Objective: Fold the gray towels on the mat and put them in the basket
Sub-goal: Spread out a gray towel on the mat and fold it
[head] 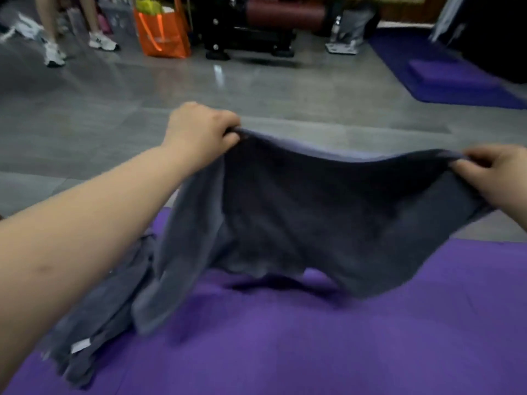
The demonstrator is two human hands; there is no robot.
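Note:
A gray towel (322, 212) hangs stretched in the air above the purple mat (313, 346). My left hand (199, 132) grips its upper left corner. My right hand (496, 172) pinches the upper right corner. The towel's lower edge sags and hovers just over the mat, its left side drooping down. More gray towel cloth (94, 323) with a small white label lies crumpled on the mat at the left, partly under my left forearm. No basket is in view.
Gray tiled floor (114, 109) lies beyond the mat. An orange bag (162, 32) and a person's legs in white sneakers (54, 52) stand at the far left. Black gym equipment (251, 29) is at the back, a second purple mat with a block (445, 72) far right.

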